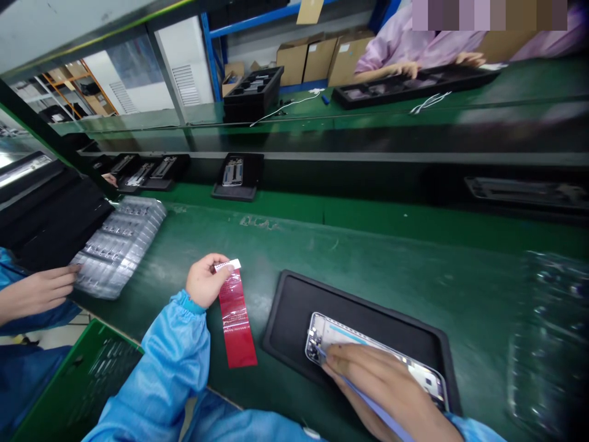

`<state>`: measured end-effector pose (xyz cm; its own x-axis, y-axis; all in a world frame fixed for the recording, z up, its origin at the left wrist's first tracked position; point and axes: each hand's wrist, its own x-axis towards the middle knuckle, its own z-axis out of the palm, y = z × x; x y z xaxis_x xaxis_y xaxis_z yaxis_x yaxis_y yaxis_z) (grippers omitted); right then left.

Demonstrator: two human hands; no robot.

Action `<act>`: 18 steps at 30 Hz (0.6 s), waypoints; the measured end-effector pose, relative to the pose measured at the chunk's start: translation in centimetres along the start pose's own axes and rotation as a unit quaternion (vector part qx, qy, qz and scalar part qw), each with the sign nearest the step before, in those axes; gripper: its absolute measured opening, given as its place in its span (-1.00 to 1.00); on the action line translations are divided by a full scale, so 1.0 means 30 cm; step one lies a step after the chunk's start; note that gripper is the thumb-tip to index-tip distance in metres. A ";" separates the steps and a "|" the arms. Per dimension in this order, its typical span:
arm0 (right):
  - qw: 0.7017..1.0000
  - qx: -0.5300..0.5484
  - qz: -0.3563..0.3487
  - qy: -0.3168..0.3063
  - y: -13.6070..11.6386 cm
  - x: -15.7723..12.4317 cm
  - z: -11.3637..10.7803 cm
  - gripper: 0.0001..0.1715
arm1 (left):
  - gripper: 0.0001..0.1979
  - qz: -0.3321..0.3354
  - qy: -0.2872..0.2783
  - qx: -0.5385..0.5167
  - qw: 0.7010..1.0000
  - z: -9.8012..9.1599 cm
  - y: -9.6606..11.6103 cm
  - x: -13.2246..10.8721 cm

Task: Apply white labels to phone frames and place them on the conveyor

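My left hand [205, 280] is closed in a pinch on the white top end of a red strip [236, 318], which lies down across the green bench. My right hand [381, 382] rests on a phone frame [331, 334] lying in a black tray [354, 307] and grips a thin light-blue tool [368, 402] whose tip touches the frame's left end. Both my sleeves are blue.
A co-worker's hand [43, 288] at the left touches a stack of clear plastic trays [122, 242]. Black trays with phone frames [237, 175] sit on the conveyor behind. Across the line, a person in pink [405, 43] works over a long black tray. Clear packaging [552, 331] lies at right.
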<state>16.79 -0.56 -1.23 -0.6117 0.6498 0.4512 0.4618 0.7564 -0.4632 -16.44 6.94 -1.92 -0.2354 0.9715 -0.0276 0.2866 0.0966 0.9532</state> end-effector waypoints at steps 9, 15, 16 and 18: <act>0.998 0.042 0.036 -0.002 -0.010 0.024 -0.013 -0.90 | -0.78 0.008 0.004 0.026 1.000 -0.001 0.003 -0.004; 0.995 0.071 0.068 0.022 -0.009 0.013 -0.020 -0.90 | -0.76 0.014 0.009 0.034 0.999 -0.001 0.000 -0.003; 0.995 0.075 0.068 0.019 -0.008 0.014 -0.022 -0.90 | -0.75 0.014 0.010 0.036 0.999 -0.002 -0.003 -0.002; 0.994 0.082 0.064 0.015 -0.005 0.019 -0.020 -0.89 | -0.74 0.012 0.014 0.043 0.999 -0.003 -0.011 -0.001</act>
<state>16.76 -0.27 -0.44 -0.5348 0.7431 0.4023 0.4217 0.6472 -0.6350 -16.62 6.87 -2.20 -0.2533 0.9674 0.0052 0.3712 0.0922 0.9240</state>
